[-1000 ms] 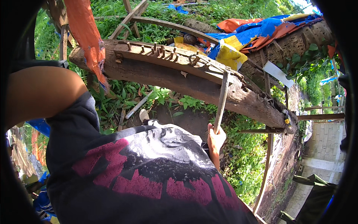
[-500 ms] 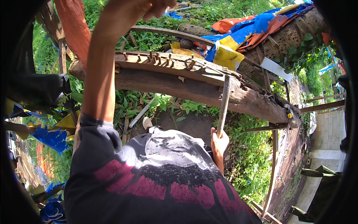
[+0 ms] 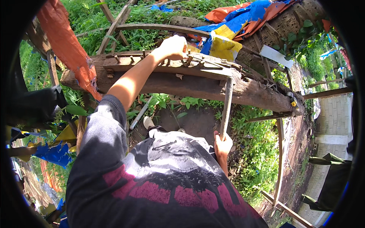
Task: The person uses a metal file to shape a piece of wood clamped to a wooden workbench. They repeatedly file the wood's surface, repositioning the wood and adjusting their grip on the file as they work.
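A thick weathered wooden beam (image 3: 159, 83) lies across in front of me, with a board (image 3: 152, 68) on top that carries several short upright pegs (image 3: 132, 58). My left hand (image 3: 173, 48) is over the pegs at the board's middle, fingers curled down and closed. What those fingers hold, if anything, is hidden. My right hand (image 3: 223, 143) is wrapped round the lower end of a long grey-brown bar (image 3: 227, 102). The bar's upper end rests at the beam's edge. A thin rod (image 3: 207, 60) runs along the board between the pegs and the bar's upper end.
Blue, orange and yellow tarpaulin (image 3: 243, 22) drapes over a log at the far right. An orange cloth strip (image 3: 68, 41) hangs at the left. Wooden poles (image 3: 281, 159) stand at the right beside a paved path (image 3: 334, 117). Green plants (image 3: 251, 148) grow below the beam.
My left hand has come down from the top of the picture onto the pegs, its arm now bent lower. My right hand stays on the bar. The view has shifted slightly.
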Tool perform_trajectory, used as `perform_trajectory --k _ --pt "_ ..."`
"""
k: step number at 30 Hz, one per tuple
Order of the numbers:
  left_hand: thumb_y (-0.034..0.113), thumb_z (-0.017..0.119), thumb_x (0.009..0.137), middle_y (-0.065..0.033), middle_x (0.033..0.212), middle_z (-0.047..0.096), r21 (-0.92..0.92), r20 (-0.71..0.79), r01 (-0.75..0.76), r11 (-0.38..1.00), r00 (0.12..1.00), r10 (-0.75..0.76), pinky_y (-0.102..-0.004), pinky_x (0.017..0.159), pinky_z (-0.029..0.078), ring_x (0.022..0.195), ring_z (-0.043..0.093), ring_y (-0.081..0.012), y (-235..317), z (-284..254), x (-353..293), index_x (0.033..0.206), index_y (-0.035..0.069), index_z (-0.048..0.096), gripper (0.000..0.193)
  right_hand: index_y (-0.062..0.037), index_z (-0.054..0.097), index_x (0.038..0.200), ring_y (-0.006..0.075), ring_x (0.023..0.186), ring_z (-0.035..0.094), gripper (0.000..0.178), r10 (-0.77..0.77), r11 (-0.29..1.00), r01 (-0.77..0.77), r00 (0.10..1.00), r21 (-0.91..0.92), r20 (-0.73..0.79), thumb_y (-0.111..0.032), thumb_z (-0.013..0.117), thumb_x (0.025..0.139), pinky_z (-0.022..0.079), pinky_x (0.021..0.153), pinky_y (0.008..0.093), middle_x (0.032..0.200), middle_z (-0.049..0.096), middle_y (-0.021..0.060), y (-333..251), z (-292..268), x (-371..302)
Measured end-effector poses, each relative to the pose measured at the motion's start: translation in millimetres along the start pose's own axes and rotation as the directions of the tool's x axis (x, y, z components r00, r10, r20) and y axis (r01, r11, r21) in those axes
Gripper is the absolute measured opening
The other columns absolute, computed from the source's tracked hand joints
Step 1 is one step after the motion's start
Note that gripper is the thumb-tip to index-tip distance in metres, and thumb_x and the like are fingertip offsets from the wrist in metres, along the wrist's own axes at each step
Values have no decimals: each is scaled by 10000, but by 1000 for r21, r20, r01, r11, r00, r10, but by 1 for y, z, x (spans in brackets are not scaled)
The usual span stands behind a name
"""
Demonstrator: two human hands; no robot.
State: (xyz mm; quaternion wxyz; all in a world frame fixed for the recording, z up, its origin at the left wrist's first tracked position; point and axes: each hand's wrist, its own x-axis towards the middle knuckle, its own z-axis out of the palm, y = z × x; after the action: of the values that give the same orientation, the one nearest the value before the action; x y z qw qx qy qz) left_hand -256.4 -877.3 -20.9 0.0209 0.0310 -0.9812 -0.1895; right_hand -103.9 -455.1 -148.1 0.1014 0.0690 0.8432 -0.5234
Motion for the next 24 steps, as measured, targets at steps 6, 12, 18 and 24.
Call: perform_trajectory --k 6,12,18,24 --pt "180 703 686 -199 876 730 117 155 -37 992 988 19 -432 786 577 873 720 -353 12 -23 0 819 40 731 195 -6 570 689 75 554 395 317 -29 993 22 998 -118 -56 -167 779 865 364 516 286 575 482 -18 -23 9 -5" --pt "121 692 644 -205 820 724 168 341 -53 984 940 -8 -426 717 577 806 721 -348 -9 -23 5 794 34 751 184 -5 588 701 77 555 405 302 -35 997 29 996 -68 -78 -179 779 857 383 523 290 576 488 -13 -25 19 0" --pt "327 863 602 -157 878 751 338 260 40 940 956 -134 -410 778 596 868 739 -309 -5 -23 1 890 40 761 419 -15 612 758 88 569 423 279 -108 975 82 987 -206 -115 -210 786 855 412 544 291 599 497 -2 -40 1 22" --pt "456 950 608 -106 1163 737 528 385 143 837 838 -386 -481 885 577 1085 702 -284 4 -18 28 1189 88 721 725 -119 693 935 217 597 572 182 -166 864 69 974 -499 -152 -254 752 828 490 627 349 678 625 82 -62 -68 80"
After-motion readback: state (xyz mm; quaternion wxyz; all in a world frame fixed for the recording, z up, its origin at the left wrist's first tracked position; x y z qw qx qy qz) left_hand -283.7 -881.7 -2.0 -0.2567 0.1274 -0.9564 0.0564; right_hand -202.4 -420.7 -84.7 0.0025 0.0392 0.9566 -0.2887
